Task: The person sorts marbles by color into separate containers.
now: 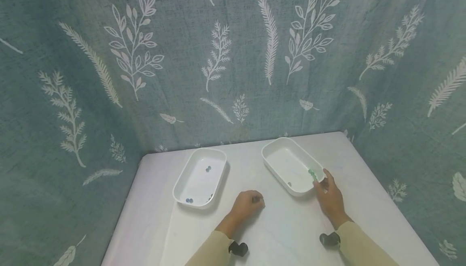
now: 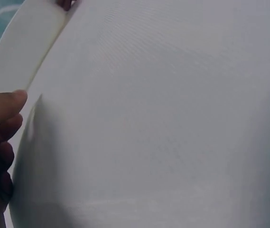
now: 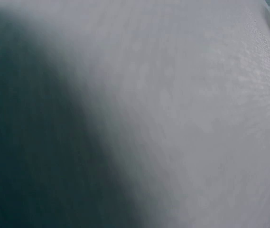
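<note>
Two white trays stand on the table. My right hand [image 1: 332, 199] is at the near right corner of the right tray [image 1: 278, 173], its thumb and fingers pinching the rim. Small green beads [image 1: 312, 174] lie in that tray near this hand, and a small greyish bead [image 1: 289, 184] sits at its near side. Between the trays my left hand [image 1: 247, 205] rests on the table with loosely curled fingers. The left wrist view shows that hand's thumb [image 2: 4, 105] held apart from the curled fingers, with nothing visible between them. The right wrist view does not show its hand.
The left tray [image 1: 175, 191] holds blue beads [image 1: 189, 201], grey-blue beads [image 1: 208, 169] and small dark greenish ones [image 1: 210, 197]. A green leaf-patterned curtain [image 1: 182, 63] encloses the white table [image 1: 291, 233] at the back and sides. Dark wrist cameras sit at both cuffs.
</note>
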### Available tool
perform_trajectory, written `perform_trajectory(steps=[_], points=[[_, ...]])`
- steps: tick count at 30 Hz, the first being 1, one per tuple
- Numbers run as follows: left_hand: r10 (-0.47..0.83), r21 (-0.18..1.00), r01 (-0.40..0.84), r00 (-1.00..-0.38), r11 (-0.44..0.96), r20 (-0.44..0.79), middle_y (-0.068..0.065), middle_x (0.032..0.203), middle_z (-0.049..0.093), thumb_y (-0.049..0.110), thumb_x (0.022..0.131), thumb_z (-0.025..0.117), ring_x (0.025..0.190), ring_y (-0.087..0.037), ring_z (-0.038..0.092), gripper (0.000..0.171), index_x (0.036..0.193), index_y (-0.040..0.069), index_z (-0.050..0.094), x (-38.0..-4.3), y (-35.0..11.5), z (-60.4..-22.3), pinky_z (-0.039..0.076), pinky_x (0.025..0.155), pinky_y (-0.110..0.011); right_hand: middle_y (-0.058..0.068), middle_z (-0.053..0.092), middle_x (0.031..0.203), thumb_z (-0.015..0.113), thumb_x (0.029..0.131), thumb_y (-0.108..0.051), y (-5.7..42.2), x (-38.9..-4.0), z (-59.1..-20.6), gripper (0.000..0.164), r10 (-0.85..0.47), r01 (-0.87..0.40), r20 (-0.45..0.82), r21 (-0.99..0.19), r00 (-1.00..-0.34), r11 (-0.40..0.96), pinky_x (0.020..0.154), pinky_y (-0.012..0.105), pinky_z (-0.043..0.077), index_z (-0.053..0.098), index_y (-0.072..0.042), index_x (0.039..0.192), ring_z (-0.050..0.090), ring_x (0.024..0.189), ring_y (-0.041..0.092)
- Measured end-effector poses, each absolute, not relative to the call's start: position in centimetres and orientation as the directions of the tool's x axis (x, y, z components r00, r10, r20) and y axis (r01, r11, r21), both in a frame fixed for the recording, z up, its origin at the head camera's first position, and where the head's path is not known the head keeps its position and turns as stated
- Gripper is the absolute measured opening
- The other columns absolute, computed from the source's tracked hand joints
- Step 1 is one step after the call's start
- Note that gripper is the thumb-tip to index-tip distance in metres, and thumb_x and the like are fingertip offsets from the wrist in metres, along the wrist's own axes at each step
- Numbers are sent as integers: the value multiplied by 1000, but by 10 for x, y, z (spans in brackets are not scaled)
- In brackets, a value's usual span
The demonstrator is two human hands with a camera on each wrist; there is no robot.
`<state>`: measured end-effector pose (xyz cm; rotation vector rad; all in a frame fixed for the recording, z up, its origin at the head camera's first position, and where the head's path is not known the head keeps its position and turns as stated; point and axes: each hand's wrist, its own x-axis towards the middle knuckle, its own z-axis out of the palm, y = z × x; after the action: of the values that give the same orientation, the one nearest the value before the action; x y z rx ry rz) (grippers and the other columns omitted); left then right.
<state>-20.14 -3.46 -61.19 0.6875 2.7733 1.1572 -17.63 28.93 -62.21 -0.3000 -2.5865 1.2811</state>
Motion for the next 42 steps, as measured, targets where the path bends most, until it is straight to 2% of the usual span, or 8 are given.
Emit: perform_trajectory(steps=[9, 15, 23, 33, 42], points=[[438, 711, 391, -889, 584, 130, 12, 89, 68, 21, 84, 75, 80, -3, 59, 11, 95, 16, 74, -210, -25, -603, 51, 73, -24, 25, 50, 137, 49, 100, -46, 289, -178, -626, 71, 276, 49, 151, -796, -949, 603, 99, 67, 35, 17, -17, 156, 46, 125, 46], [446, 705, 396, -886, 588, 126, 13, 90, 69, 22, 86, 75, 68, -1, 52, 11, 95, 17, 74, -215, -12, -592, 47, 61, -20, 23, 44, 144, 44, 100, -52, 285, -175, -618, 73, 270, 84, 105, -789, -957, 608, 102, 67, 31, 13, -18, 157, 41, 131, 45], [450, 705, 394, -885, 589, 118, 16, 92, 68, 25, 87, 74, 76, -4, 56, 11, 96, 20, 74, -223, 3, -580, 49, 67, -23, 23, 44, 144, 44, 99, -53, 287, -176, -620, 73, 287, 101, 101, -785, -952, 612, 103, 66, 31, 14, -19, 157, 40, 131, 44], [472, 698, 411, -874, 586, 118, 17, 86, 66, 27, 88, 73, 71, -2, 53, 16, 101, 18, 74, -233, 20, -573, 46, 61, -20, 23, 43, 145, 44, 100, -52, 287, -176, -619, 73, 283, 98, 97, -790, -954, 605, 103, 65, 31, 14, -19, 157, 40, 132, 44], [497, 691, 431, -859, 580, 119, 18, 88, 66, 28, 88, 73, 70, -2, 52, 15, 100, 19, 74, -238, 38, -564, 46, 61, -18, 24, 44, 144, 45, 100, -51, 288, -176, -622, 73, 286, 98, 104, -787, -952, 609, 103, 65, 32, 14, -18, 157, 40, 131, 45]])
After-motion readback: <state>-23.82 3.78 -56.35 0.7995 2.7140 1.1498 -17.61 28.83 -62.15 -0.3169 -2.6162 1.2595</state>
